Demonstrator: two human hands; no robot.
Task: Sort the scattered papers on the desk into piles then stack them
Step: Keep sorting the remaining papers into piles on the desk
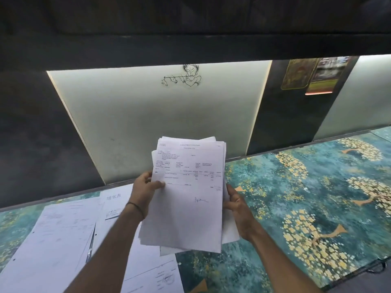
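Observation:
I hold a sheaf of white printed papers (186,199) upright above the desk, in the middle of the head view. My left hand (143,189) grips its left edge, thumb on the top sheet. My right hand (236,208) grips the right edge from behind. The top sheet is a printed form with a signature near its bottom. More papers (57,240) lie spread flat on the desk at the lower left, one with large characters at its head (113,197). Another sheet (160,275) lies under my left forearm.
The desk (306,197) has a teal cover patterned with golden trees. A pale back panel (148,115) with a line drawing stands behind, between dark panels. Two pictures (306,75) hang at the upper right. A dark cable (378,266) lies at the desk's front right edge.

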